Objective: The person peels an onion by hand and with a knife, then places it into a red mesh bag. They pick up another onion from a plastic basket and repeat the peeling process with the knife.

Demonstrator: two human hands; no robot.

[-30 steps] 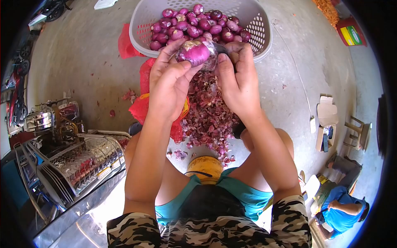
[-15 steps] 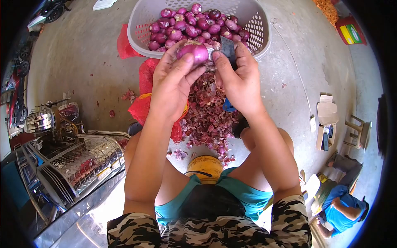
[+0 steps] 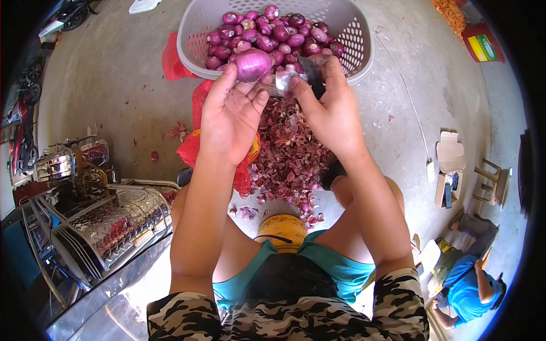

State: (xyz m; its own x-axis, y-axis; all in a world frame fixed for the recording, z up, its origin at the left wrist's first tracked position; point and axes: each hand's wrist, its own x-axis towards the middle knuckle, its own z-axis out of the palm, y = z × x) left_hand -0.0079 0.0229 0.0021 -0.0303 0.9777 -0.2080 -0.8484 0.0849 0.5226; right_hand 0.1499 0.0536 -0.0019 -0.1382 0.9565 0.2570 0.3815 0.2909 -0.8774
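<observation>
A peeled red onion (image 3: 253,65) is just beyond the fingertips of my left hand (image 3: 233,116), in front of the basket. That hand is palm up with its fingers apart; the onion overlaps the fingertips, and any remaining contact is hard to see. My right hand (image 3: 330,105) is closed on a small knife (image 3: 311,75) with a dark flat part; a shiny, blurred metal part shows beside the thumb. Behind both hands stands a grey perforated basket (image 3: 364,51) holding many peeled red onions (image 3: 278,33). Below the hands, a heap of onion skins (image 3: 290,148) covers the floor.
Red mesh sacking (image 3: 199,145) lies left of the skins. A yellow container (image 3: 281,230) stands between my legs. Shiny metal vehicle parts (image 3: 119,221) are at left. At right are a cable (image 3: 406,91), a cardboard box (image 3: 449,156) and a seated person in blue (image 3: 469,287).
The onion has moved up and left, away from the knife, toward the basket. My left fingers have spread apart and the hands have separated. The person at right has shifted their arms.
</observation>
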